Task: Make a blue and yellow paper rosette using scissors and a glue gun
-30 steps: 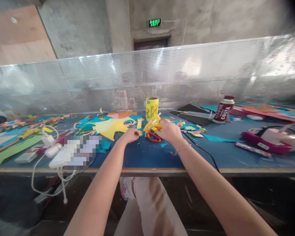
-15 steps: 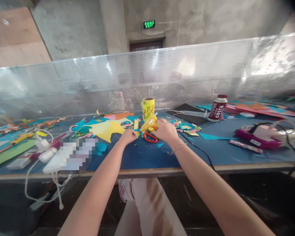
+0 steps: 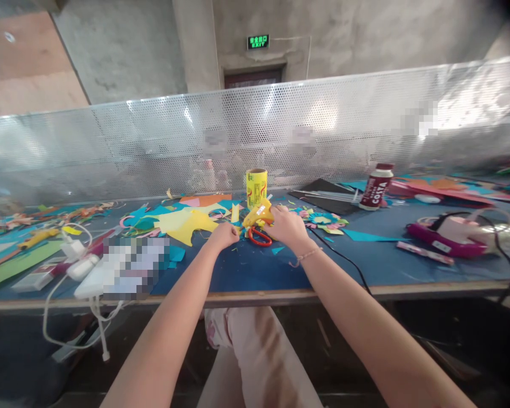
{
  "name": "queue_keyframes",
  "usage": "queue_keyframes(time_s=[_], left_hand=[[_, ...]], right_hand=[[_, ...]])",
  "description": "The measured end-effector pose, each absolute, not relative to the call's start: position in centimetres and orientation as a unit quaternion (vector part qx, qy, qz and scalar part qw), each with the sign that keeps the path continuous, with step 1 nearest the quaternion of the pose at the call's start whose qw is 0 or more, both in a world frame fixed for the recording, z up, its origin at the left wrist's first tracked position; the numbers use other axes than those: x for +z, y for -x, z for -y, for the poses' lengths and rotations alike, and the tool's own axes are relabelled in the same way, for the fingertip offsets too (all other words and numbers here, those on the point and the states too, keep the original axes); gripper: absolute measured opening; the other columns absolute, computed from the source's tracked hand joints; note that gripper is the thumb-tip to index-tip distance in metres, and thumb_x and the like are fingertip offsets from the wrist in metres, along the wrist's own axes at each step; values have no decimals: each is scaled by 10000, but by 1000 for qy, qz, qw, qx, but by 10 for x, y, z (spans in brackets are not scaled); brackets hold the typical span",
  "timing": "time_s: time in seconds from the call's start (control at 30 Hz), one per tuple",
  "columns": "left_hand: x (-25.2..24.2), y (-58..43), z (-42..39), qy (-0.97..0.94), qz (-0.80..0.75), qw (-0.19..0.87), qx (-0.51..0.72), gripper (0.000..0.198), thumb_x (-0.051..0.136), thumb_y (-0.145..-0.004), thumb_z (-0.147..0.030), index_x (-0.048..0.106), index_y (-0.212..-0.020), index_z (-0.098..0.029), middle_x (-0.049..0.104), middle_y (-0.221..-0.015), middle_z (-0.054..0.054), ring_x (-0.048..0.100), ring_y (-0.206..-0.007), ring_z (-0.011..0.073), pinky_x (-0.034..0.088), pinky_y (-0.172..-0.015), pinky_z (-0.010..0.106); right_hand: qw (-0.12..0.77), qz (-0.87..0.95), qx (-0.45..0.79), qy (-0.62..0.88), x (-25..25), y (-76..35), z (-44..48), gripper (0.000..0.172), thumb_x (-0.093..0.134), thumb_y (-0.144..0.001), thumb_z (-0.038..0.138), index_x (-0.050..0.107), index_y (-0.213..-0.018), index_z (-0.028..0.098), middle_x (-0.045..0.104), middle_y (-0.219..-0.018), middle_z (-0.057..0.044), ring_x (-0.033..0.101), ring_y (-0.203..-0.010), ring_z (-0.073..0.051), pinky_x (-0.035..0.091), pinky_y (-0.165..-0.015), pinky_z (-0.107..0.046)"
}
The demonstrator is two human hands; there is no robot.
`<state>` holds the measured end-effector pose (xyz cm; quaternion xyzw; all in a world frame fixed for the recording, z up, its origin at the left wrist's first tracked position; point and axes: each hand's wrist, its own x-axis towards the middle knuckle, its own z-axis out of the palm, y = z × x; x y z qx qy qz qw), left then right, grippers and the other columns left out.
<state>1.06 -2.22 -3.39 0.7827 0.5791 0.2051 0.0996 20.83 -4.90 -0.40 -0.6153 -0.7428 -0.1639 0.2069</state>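
My right hand (image 3: 285,226) is closed round a yellow glue gun (image 3: 258,214), its nozzle pointing left and down at the blue table top (image 3: 246,272). A black cord (image 3: 344,258) trails from the gun over the table's front edge. My left hand (image 3: 223,235) is closed in a pinch just left of the nozzle, on a small paper scrap too small to make out. Red-handled scissors (image 3: 258,237) lie between the two hands. Yellow cut paper (image 3: 182,222) lies left of my left hand.
A yellow tape roll (image 3: 256,187) stands behind the gun. A Costa bottle (image 3: 377,186) stands at the right, with a pink device (image 3: 444,238) and cables beyond. White chargers and cords (image 3: 83,266) lie left. A perforated metal screen (image 3: 255,136) backs the table.
The view shifted slightly between the earliest frame and now. Both hands stay in the same place at the glue gun.
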Motion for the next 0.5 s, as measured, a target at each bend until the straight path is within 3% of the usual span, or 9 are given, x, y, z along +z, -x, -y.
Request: queue_keyframes(time_s=[0.37, 0.5], left_hand=[[-35, -8, 19, -769, -584, 127, 226, 137, 546, -640, -148, 663, -570, -137, 617, -554, 31, 564, -591, 151, 388, -564, 228], [-35, 3, 11, -715, -619, 124, 299, 140, 540, -678, -163, 665, -615, -155, 671, -690, 43, 600, -702, 167, 423, -640, 231]], right_hand=[[212, 741, -158, 617, -7, -209, 46, 328, 480, -800, 422, 569, -994, 173, 606, -1034, -90, 599, -818, -206, 393, -630, -281], [216, 735, -154, 624, -7, -210, 44, 325, 476, -804, 426, 569, -988, 174, 609, -1031, -89, 593, -834, -204, 393, -634, -278]])
